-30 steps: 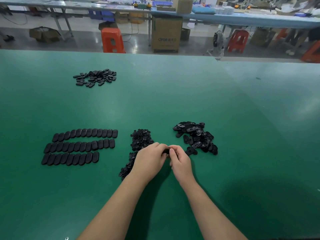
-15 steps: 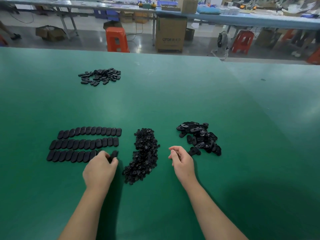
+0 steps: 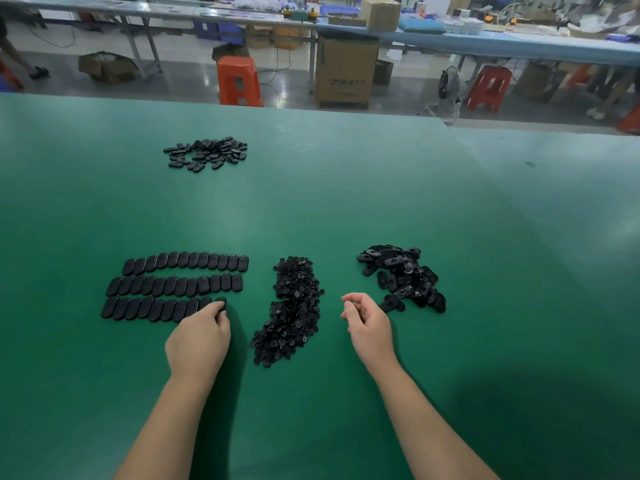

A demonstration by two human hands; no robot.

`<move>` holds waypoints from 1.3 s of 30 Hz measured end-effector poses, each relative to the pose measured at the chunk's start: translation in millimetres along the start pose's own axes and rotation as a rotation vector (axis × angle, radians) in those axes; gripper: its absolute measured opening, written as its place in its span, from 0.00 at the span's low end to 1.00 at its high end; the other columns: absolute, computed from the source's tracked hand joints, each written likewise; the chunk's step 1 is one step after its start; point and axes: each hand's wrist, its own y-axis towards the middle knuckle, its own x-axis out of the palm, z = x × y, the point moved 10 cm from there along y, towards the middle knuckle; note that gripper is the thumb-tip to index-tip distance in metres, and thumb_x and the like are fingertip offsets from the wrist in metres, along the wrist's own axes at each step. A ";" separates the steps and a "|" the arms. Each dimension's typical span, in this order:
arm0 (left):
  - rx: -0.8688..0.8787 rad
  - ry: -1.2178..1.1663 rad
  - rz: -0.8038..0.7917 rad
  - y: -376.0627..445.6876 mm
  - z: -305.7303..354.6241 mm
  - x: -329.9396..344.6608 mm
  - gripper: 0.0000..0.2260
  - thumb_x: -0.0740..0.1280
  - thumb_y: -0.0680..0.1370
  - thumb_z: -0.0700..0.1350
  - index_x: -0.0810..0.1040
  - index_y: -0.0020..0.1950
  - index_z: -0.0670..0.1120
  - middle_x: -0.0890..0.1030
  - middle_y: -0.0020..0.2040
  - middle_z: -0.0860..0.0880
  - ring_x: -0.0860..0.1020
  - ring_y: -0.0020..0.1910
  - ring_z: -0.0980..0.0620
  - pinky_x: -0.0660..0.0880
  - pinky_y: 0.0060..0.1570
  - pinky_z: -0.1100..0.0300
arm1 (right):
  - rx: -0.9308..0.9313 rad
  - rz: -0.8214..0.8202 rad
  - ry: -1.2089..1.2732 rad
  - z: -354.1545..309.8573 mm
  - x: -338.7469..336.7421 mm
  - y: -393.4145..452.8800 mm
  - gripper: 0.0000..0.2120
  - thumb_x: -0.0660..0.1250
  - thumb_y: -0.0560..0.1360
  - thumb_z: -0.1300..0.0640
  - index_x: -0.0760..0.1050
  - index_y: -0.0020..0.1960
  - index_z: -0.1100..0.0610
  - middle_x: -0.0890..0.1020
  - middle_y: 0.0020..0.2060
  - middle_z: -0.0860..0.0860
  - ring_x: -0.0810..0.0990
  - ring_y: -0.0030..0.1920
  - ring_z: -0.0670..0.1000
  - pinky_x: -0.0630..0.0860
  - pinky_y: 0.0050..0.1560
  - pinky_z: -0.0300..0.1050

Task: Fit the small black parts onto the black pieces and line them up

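Observation:
Three rows of fitted black oval pieces (image 3: 180,285) lie side by side at the left. My left hand (image 3: 201,336) rests at the right end of the nearest row, its fingertips on the last black piece (image 3: 220,301). A long heap of small black parts (image 3: 291,310) lies between my hands. A pile of bare black pieces (image 3: 403,277) sits to the right. My right hand (image 3: 369,325) hovers beside that pile, fingers loosely curled and apart, with nothing visible in them.
Another small pile of black oval pieces (image 3: 207,153) lies farther back on the green table (image 3: 346,202). Beyond the table's far edge are orange stools (image 3: 239,81), a cardboard box (image 3: 346,72) and a long workbench.
My hands, joined at the centre a second ago, have parted. The left hand carried a piece left and set it at the end of the nearest row. The right hand stayed by the right pile.

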 end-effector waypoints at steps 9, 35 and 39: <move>-0.006 -0.033 0.028 2.5 -2.9 -2.5 0.13 0.60 0.83 0.50 0.79 0.65 0.56 0.81 0.37 0.53 0.77 0.35 0.50 0.68 0.29 0.63 | -0.007 0.001 -0.025 -0.3 0.3 0.1 0.08 0.63 0.82 0.56 0.78 0.49 0.45 0.83 0.40 0.54 0.67 0.26 0.42 0.66 0.28 0.37; 0.252 -0.291 -0.100 -3.9 69.8 33.1 0.06 0.69 0.79 0.47 0.85 0.52 0.54 0.79 0.47 0.59 0.75 0.31 0.60 0.70 0.30 0.61 | -0.023 0.004 -0.056 -1.6 2.3 -0.2 0.10 0.64 0.82 0.57 0.78 0.47 0.44 0.83 0.38 0.56 0.67 0.25 0.42 0.65 0.26 0.35; 0.279 -0.336 -0.114 -6.1 73.5 35.6 0.07 0.69 0.79 0.44 0.85 0.54 0.52 0.80 0.49 0.58 0.75 0.30 0.58 0.75 0.35 0.59 | -0.024 0.004 -0.050 -1.6 2.5 -0.4 0.10 0.64 0.82 0.57 0.78 0.46 0.44 0.83 0.38 0.56 0.66 0.25 0.42 0.65 0.26 0.36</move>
